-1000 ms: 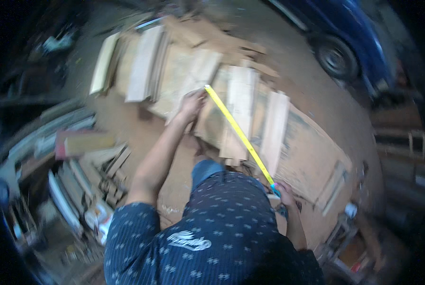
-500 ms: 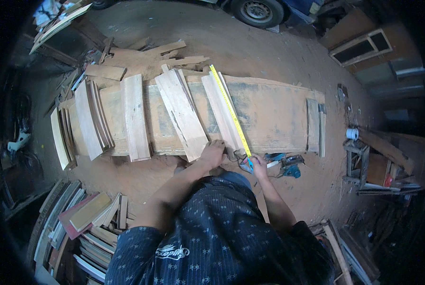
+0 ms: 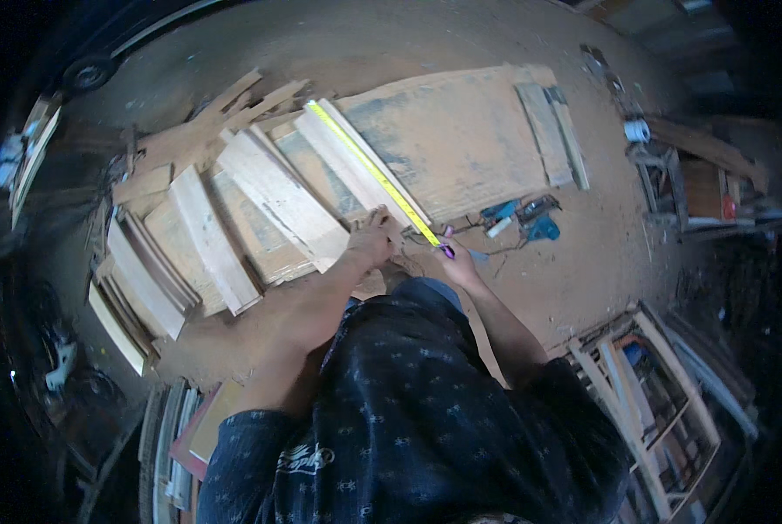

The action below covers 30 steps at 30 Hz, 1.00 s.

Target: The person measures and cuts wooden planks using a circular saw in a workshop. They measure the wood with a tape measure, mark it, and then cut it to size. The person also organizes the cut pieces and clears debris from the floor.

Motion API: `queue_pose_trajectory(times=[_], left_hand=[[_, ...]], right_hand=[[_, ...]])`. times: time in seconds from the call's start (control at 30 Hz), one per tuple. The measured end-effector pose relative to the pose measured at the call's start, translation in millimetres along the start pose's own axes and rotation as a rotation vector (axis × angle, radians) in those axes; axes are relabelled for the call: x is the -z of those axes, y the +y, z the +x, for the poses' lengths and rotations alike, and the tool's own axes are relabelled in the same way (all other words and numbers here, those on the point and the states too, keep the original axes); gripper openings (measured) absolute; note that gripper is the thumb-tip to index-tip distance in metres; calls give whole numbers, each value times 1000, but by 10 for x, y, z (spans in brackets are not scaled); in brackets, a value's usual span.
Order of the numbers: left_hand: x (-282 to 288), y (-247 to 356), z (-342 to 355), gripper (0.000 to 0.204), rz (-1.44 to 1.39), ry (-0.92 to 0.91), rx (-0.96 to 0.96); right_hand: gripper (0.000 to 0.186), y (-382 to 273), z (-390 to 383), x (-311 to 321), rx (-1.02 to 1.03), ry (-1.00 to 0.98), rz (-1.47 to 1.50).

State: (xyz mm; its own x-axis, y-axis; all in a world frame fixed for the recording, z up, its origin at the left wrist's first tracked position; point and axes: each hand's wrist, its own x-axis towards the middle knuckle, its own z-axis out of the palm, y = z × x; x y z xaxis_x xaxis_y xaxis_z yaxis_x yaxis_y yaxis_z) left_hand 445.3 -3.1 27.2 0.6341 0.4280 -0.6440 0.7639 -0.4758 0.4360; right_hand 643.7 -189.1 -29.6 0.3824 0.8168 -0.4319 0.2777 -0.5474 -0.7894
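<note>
A yellow tape measure [image 3: 369, 166] is drawn out lengthwise over a pale wooden board [image 3: 334, 148] that lies across the bench. My right hand [image 3: 454, 259] is closed round the tape's near end, just off the board's near end; a small dark purple part shows at the fingers. My left hand [image 3: 372, 240] grips the near end of the same board, its fingers partly blurred. Left of it lies another wide board [image 3: 277, 192] with dark streaks.
More boards [image 3: 212, 236] lie across the left part of the dusty bench [image 3: 469, 122]. Blue power tools [image 3: 539, 225] with a cord rest beyond my right hand. A wooden frame [image 3: 670, 419] leans at lower right, and stacked planks [image 3: 172, 445] stand at lower left.
The view has turned, so the bench now slants up to the right. Both hands keep their places at the board's near end, and the tape still lies along it.
</note>
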Motion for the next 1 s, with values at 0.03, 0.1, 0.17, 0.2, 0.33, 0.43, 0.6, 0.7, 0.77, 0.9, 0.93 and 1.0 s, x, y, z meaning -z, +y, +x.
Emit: queue_pose_trajectory(times=[0.03, 0.1, 0.17, 0.2, 0.33, 0.43, 0.6, 0.7, 0.77, 0.9, 0.93, 1.0], left_hand=[[-12, -16, -3, 79, 27, 1, -10], [28, 11, 1, 78, 22, -24, 4], [66, 2, 7, 77, 28, -43, -17], [63, 20, 17, 77, 19, -38, -15], [95, 83, -22, 76, 29, -46, 15], [96, 27, -23, 75, 9, -37, 2], [-8, -41, 47, 76, -5, -16, -4], [19, -8, 40, 75, 4, -17, 0], [72, 35, -1, 74, 1, -34, 10], [91, 56, 23, 73, 7, -37, 21], [61, 32, 35, 73, 4, -23, 29], [33, 25, 46, 75, 1, -2, 24]], right_hand=[[39, 0, -38, 1, -62, 15, -56], [39, -23, -63, 5, -86, 11, -82], [39, -21, -80, 33, -82, -18, -60], [38, -10, -89, 44, -83, -7, -68], [35, -58, -105, 30, -101, 42, -63], [33, -22, -99, 4, -55, 130, -74], [31, 39, -163, 94, -72, 141, -39], [34, 90, -208, 149, -107, 113, -55], [38, 85, -182, 123, -139, 121, -52], [38, 132, -173, 79, -48, 168, -92], [37, 42, -186, 107, -71, 149, -92], [36, -12, -209, 131, -97, 123, -80]])
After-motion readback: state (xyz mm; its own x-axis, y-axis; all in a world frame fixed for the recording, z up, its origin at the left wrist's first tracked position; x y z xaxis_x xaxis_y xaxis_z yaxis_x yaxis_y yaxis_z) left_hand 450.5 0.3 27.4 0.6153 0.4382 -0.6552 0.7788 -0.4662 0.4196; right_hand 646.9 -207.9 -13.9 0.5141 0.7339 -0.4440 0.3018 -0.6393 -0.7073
